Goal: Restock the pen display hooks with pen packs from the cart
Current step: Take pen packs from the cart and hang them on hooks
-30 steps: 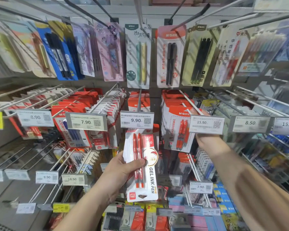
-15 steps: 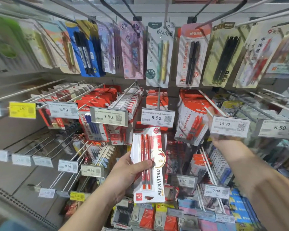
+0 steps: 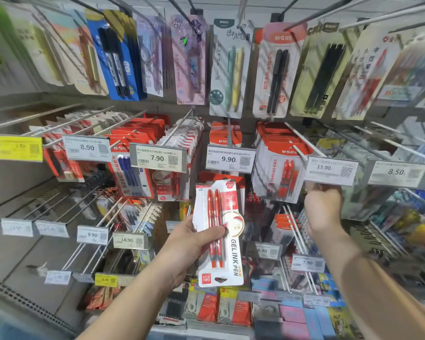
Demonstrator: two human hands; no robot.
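Observation:
My left hand (image 3: 189, 244) grips a stack of red gel ink pen packs (image 3: 227, 241), thumb across the front, held upright just below the 9.90 price tag (image 3: 230, 159). That tag's hook (image 3: 229, 136) carries several red-topped packs behind it. My right hand (image 3: 323, 207) is raised under the 15.90 price tag (image 3: 330, 170), fingers curled at its lower edge; whether it pinches the tag is hidden. Red pen packs (image 3: 280, 165) hang on the hook left of that tag.
Long pen cards (image 3: 231, 67) hang on the upper row. Bare metal hooks (image 3: 88, 212) jut out at lower left with small price tags. More packs fill the lower shelf rows (image 3: 219, 310). Hook tips stick out toward me across the display.
The view has swung left, so the display sits further right in frame. My left hand with the packs stays below the 9.90 tag. My right hand has come down below the 15.90 tag.

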